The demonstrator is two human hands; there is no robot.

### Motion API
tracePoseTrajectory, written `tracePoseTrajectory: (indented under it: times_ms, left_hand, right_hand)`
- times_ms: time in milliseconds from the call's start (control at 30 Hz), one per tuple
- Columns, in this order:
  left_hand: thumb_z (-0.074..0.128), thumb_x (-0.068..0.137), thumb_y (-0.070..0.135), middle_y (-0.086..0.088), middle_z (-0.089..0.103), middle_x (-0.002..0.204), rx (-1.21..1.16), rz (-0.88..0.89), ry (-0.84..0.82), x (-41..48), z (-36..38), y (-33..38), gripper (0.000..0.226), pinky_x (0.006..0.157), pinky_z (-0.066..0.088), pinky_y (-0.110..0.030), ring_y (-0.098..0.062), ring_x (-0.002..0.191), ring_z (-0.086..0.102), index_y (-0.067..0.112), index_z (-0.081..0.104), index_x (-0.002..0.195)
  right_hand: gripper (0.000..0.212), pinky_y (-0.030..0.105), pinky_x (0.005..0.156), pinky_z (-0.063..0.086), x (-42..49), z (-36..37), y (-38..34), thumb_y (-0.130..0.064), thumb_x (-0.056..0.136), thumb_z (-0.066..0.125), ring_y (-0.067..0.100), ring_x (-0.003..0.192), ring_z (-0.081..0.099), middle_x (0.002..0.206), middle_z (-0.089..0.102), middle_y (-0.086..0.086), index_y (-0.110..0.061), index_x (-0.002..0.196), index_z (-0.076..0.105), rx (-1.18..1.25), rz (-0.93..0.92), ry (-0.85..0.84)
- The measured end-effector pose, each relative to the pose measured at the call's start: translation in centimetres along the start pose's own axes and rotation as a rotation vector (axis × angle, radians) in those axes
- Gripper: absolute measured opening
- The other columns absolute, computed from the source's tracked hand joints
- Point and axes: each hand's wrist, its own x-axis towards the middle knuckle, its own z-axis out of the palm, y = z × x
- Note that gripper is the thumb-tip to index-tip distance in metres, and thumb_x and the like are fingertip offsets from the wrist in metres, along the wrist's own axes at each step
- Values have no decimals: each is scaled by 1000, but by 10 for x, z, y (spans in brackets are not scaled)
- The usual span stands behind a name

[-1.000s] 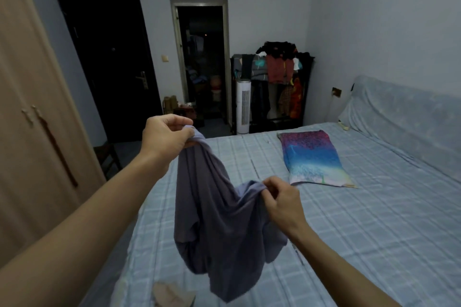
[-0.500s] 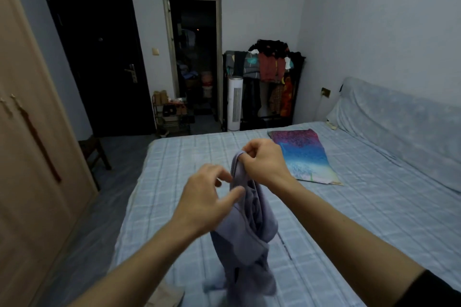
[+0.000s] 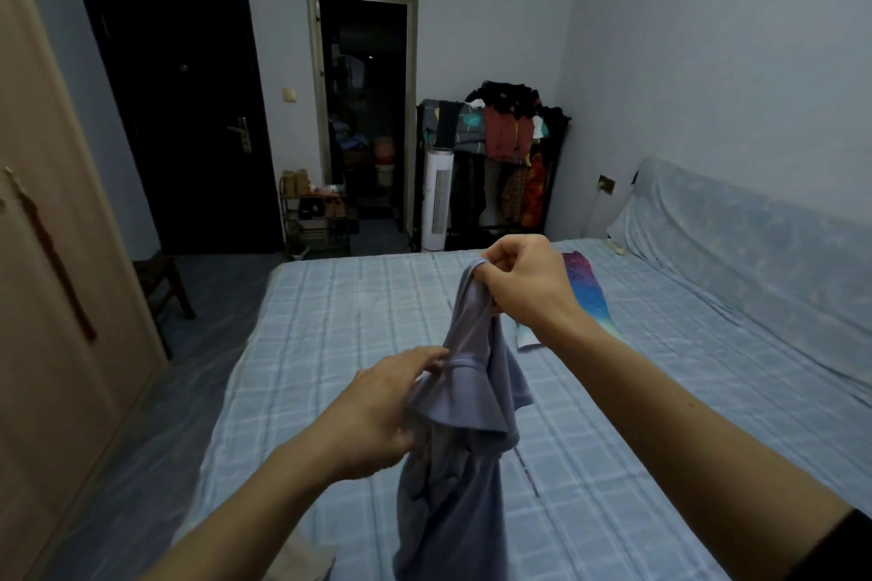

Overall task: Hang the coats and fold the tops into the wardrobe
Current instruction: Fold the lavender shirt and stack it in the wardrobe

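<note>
Right hand at frame center pinches the purple top by its upper edge, holding it above the bed. Left hand, lower center, grips the top's seam, fingers curled on the fabric.

I'm looking into a bedroom in someone's home. A wide blue-checked bed takes up most of the floor, and a wooden wardrobe lines the left side. Against the far wall I see a loaded clothes rack, a white tower fan, a shoe rack and a dark door.
</note>
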Motion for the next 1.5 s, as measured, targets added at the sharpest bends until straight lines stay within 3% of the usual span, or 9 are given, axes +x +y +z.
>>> tracePoseTrajectory:
  times_ms: [100, 233, 300, 433, 667, 800, 967, 1233, 1500]
  left_hand:
    - [74, 79, 28, 24, 56, 119, 5, 63, 157, 8, 5, 0, 55, 95, 49, -28, 3, 109, 53, 39, 51, 128]
    - [68, 62, 59, 16, 50, 124, 181, 76, 147, 15, 20, 7, 81, 93, 46, -28, -5, 108, 49, 33, 44, 135]
    - [70, 66, 46, 9, 55, 119, 301, 93, 232, 16, 29, 7, 70, 85, 49, -30, -11, 101, 54, 26, 50, 131]
    - [68, 74, 4, -4, 58, 76, 404, 259, 549, 19, 38, -5, 14, 51, 46, -36, -24, 61, 54, 12, 65, 85]
    - [65, 80, -4, -4, 59, 81, 262, 213, 576, 26, 12, 2, 15, 54, 50, -36, -20, 66, 55, 9, 65, 88]
    - [58, 86, 7, 0, 62, 84, 150, 187, 616, 33, -14, 26, 10, 58, 51, -36, -19, 67, 58, 13, 64, 90]
    - [47, 86, 18, 6, 59, 79, 125, 193, 618, 43, -39, 49, 15, 60, 48, -27, -11, 67, 55, 15, 62, 84]
    - [72, 79, 7, 10, 55, 69, 151, 115, 596, 53, -46, 53, 19, 58, 44, -28, -6, 63, 51, 18, 58, 74]
    - [71, 80, 4, 9, 56, 69, 97, 148, 627, 47, -42, 63, 18, 58, 44, -26, -7, 64, 54, 16, 59, 75]
  right_hand:
    - [11, 44, 59, 61, -2, -5, -1, -15, 86, 69, 22, 65, 71, 67, 70, 8, -14, 75, 70, 14, 0, 22]
    - [10, 44, 59, 61, -4, -11, -1, -16, 87, 69, 20, 66, 70, 68, 71, 6, -15, 76, 70, 14, 6, 42]
    - [10, 44, 61, 61, -4, -14, 1, -18, 87, 69, 19, 67, 70, 68, 71, 5, -16, 77, 70, 15, 6, 54]
    - [9, 42, 64, 61, -3, -22, 9, -20, 87, 70, 17, 67, 69, 69, 70, 2, -17, 78, 71, -1, 2, 82]
    - [11, 31, 63, 58, 0, -24, 32, -19, 86, 70, 12, 65, 66, 68, 69, 1, -15, 76, 69, -134, 32, 94]
    - [10, 30, 53, 58, -2, -16, 46, -14, 85, 68, 13, 60, 66, 67, 68, 3, -15, 75, 68, -193, 104, 23]
    - [5, 25, 60, 52, -18, -10, 41, -18, 83, 71, 4, 63, 61, 68, 66, -7, -18, 79, 68, -240, 5, -67]
    - [16, 22, 59, 53, -55, -12, 9, -36, 84, 75, 7, 70, 69, 77, 72, -2, -21, 88, 71, 81, -74, -408]
    - [13, 24, 64, 53, -67, 21, 34, -30, 83, 74, 7, 71, 68, 79, 71, -3, -22, 89, 66, 152, 36, -376]
